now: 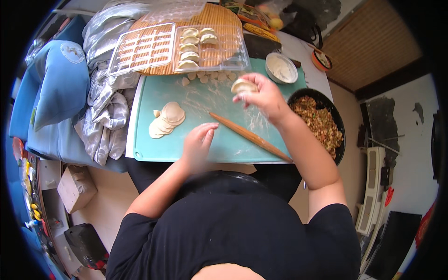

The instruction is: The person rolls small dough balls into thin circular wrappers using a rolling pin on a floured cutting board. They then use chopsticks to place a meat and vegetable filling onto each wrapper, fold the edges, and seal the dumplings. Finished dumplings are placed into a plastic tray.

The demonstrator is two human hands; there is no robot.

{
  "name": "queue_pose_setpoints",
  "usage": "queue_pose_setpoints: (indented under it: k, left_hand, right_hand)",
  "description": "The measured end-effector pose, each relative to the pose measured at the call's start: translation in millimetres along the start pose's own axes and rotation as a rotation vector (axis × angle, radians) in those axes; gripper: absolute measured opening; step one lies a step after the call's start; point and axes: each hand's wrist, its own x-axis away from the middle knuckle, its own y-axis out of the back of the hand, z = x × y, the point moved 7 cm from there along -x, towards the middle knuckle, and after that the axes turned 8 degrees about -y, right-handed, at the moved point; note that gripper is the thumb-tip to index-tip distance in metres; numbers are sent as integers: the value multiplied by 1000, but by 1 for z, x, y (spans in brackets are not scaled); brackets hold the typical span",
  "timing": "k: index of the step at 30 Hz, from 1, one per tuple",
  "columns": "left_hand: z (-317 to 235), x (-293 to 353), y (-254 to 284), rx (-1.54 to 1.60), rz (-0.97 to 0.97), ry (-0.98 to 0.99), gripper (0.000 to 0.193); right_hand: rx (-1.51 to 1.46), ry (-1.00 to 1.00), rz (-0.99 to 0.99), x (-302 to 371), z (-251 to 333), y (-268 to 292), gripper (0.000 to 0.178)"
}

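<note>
The dumpling (244, 87) is a plump, pale half-moon with a smooth, creamy skin, held above the far right part of the green board (149, 145). The right hand (267, 97) has a narrow grip on it, thumb and fingers pinching its right end. The left hand (196, 141) is loosely curved, its grip slack, close to the far end of the rolling pin (250, 135) and to the right of the stacked wrappers (164, 122). Far beyond, similar dumplings sit in a clear tray (234, 65). Any print on the colourful package (249, 15) at the far edge seems too small to make out; the blue cushion (60, 86) at left bears a pale round emblem.
</note>
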Motion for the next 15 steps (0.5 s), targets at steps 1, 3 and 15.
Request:
queue_pose_setpoints:
  k: [1,3,15]
  left_hand:
    - [1,1,2,-40,6,-39,17]
    - [2,3,4,-98,31,-70,15]
    - [12,9,51,-113,-11,14,16]
  right_hand:
    - [135,82,-41,-21,14,3,42]
    - [343,211,-125,-62,36,9,38]
    - [1126,337,-168,-189,54,-18,31]
